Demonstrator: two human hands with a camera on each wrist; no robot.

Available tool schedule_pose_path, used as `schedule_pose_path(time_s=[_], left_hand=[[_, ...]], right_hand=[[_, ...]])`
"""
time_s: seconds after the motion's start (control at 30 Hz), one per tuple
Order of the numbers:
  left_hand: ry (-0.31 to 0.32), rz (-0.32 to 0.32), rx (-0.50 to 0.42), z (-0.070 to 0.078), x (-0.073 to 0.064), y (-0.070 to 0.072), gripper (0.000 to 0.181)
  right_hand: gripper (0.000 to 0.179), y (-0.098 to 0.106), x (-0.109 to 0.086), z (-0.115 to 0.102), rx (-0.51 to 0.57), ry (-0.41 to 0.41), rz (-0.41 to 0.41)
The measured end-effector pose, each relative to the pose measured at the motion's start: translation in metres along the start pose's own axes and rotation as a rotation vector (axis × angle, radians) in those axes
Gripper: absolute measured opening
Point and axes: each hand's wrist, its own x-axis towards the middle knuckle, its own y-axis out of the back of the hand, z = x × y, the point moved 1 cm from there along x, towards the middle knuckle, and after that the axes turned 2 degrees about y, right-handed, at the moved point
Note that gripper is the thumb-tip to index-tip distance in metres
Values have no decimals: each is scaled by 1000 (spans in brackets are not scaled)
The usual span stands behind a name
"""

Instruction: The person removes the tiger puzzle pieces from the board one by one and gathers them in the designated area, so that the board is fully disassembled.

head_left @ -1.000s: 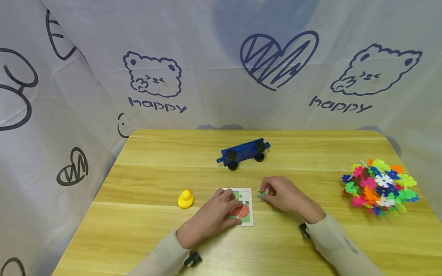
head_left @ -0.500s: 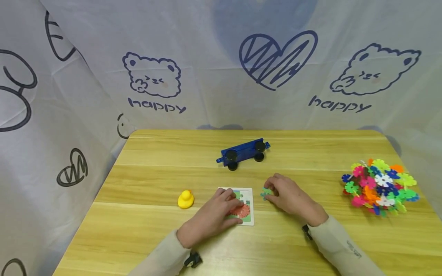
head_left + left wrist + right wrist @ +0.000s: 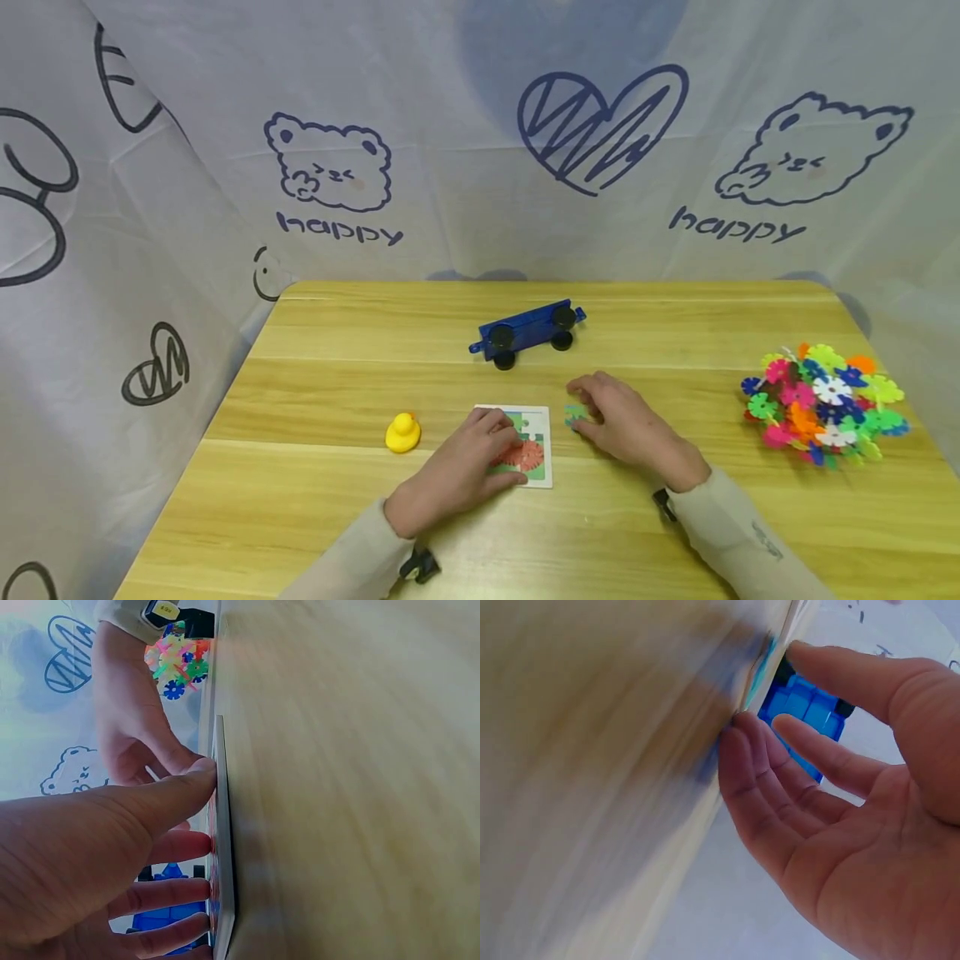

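My left hand (image 3: 468, 462) rests on a small white-framed jigsaw puzzle (image 3: 546, 471) with a red and green picture, its fingertips and thumb touching the top and covering the left part. In the left wrist view the thumb and spread fingers press on the thin puzzle board (image 3: 223, 900). To the right of the puzzle lies a loose green puzzle piece (image 3: 575, 413). My right hand (image 3: 630, 425) is beside that piece, index finger and thumb apart around it. The right wrist view shows the piece (image 3: 761, 671) edge-on near the fingertips, with the thumb lifted away.
A blue toy train car (image 3: 528, 331) with black wheels lies behind the puzzle. A yellow rubber duck (image 3: 403, 433) stands to the left. At the right sits a pile of colourful flower-shaped plastic pieces (image 3: 825, 408). A printed cloth (image 3: 480, 192) hangs behind the wooden table (image 3: 300, 517).
The right hand first pinched the green piece, then shifted slightly right with it. Now its index finger has spread away from the thumb and more of the piece shows. The left hand has stayed put.
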Motion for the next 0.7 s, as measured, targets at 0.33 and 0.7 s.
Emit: schedule_pose_path(time_s=[0.33,0.7], left_hand=[[-30,4,29,0,2,4,32],[-63,22,7,-4,4,5,24]], right_hand=[[40,-9,-5,-32,-65,66,-47],[34,-26,-1,-50,-156,19,-113]])
